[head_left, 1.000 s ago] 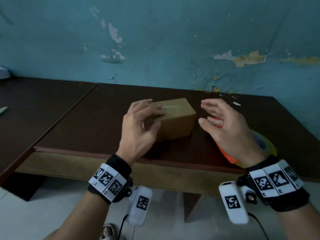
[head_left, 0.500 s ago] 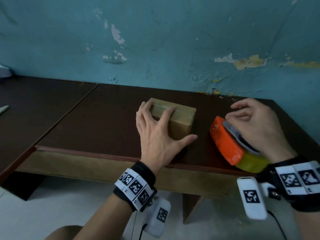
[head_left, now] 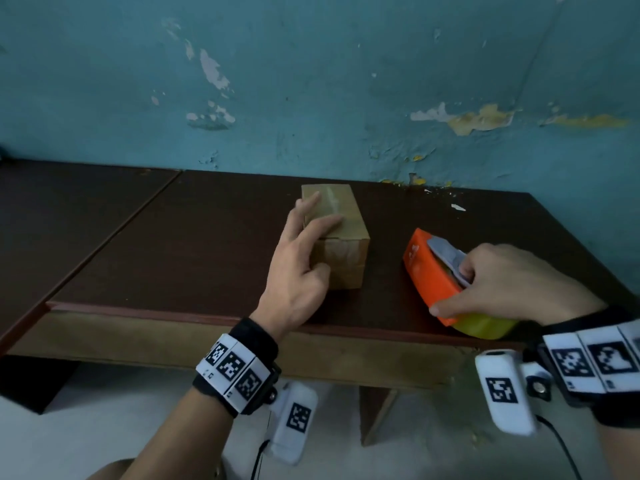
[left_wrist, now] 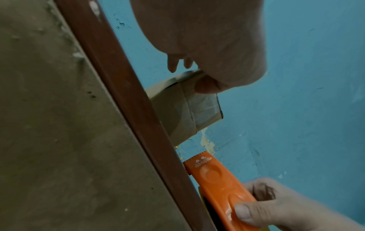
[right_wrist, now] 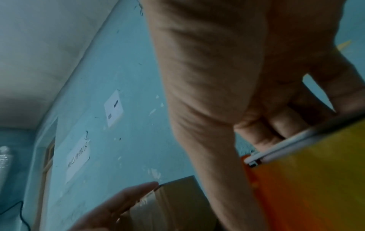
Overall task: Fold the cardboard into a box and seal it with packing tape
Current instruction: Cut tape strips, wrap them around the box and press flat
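A small closed cardboard box [head_left: 341,244] stands on the dark brown table [head_left: 173,237], with clear tape over its near end [left_wrist: 201,109]. My left hand [head_left: 304,251] rests on the box's left side, fingers straight across its top and thumb on its near face. To the right, my right hand [head_left: 502,285] grips the orange tape dispenser [head_left: 429,271] with its yellow roll [head_left: 485,325], fingers curled over its top and thumb on the orange side [left_wrist: 223,184]. The dispenser sits at the table's front edge, apart from the box.
A peeling blue wall [head_left: 311,81] rises just behind the table. A second dark table [head_left: 62,209] adjoins on the left. White paper scraps [head_left: 458,207] lie near the back right corner. The table's front edge [head_left: 138,311] runs below my wrists.
The box has been turned so its long side points away from me. My left hand shifted from its top to its left side. My right hand closed around the tape dispenser.
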A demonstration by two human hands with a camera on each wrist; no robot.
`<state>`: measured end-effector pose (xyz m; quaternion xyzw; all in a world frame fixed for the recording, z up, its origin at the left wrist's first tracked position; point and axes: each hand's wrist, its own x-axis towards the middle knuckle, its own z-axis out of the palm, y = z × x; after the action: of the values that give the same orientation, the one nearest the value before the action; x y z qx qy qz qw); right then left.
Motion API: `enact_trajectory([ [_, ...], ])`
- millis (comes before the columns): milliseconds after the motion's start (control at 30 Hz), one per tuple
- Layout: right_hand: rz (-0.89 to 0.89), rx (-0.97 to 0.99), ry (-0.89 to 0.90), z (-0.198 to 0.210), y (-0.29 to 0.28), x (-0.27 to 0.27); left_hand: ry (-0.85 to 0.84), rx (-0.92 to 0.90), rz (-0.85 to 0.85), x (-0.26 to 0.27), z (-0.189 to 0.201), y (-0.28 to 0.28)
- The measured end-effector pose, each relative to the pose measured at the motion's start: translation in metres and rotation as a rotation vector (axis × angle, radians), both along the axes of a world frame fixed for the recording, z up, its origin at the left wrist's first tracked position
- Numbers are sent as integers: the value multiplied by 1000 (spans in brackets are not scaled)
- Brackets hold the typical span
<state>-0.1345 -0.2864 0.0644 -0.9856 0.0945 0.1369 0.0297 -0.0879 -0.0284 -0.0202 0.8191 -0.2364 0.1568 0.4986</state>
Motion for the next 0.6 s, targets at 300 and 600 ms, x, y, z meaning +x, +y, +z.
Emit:
enact_trajectory([
  [300,-41,415,-488,7,-3,-7,-89,23,-51,5,-2,10],
  [600,295,810,-989,23,5,-19,-176,-103,96,-1,-1,6],
])
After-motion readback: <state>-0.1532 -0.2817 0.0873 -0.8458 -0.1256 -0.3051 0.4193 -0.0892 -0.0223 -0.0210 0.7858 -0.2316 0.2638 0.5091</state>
